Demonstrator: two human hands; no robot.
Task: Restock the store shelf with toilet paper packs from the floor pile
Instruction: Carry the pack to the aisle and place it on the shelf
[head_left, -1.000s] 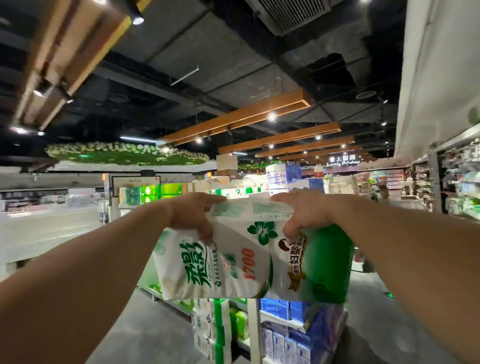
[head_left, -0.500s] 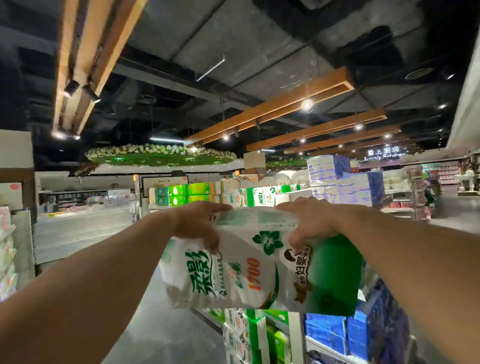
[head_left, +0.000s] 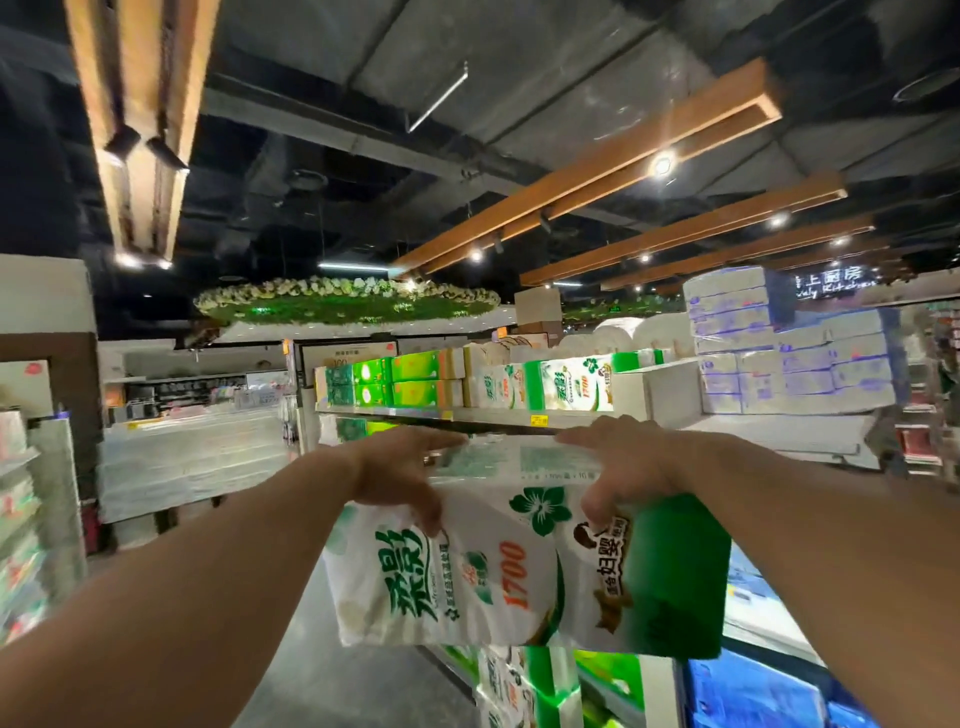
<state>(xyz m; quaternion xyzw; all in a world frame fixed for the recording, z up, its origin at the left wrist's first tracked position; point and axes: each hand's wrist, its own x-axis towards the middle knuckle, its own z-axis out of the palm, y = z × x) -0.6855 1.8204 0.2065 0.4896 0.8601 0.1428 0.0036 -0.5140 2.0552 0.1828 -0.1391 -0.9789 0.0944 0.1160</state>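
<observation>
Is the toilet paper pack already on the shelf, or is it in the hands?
In the hands. The left hand and right hand grip the toilet paper pack, below the top shelf.

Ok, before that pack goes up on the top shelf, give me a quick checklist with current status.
1. Left hand grips the white-and-green plastic-wrapped toilet paper pack: ok.
2. Right hand grips its top edge: ok.
3. Pack lifted to the level of the white top shelf: not ok, its bulk hangs below the edge.
4. Free gap among the matching green-and-white packs on the shelf: cannot tell.
5. Pack wrapper intact: cannot tell.
</observation>
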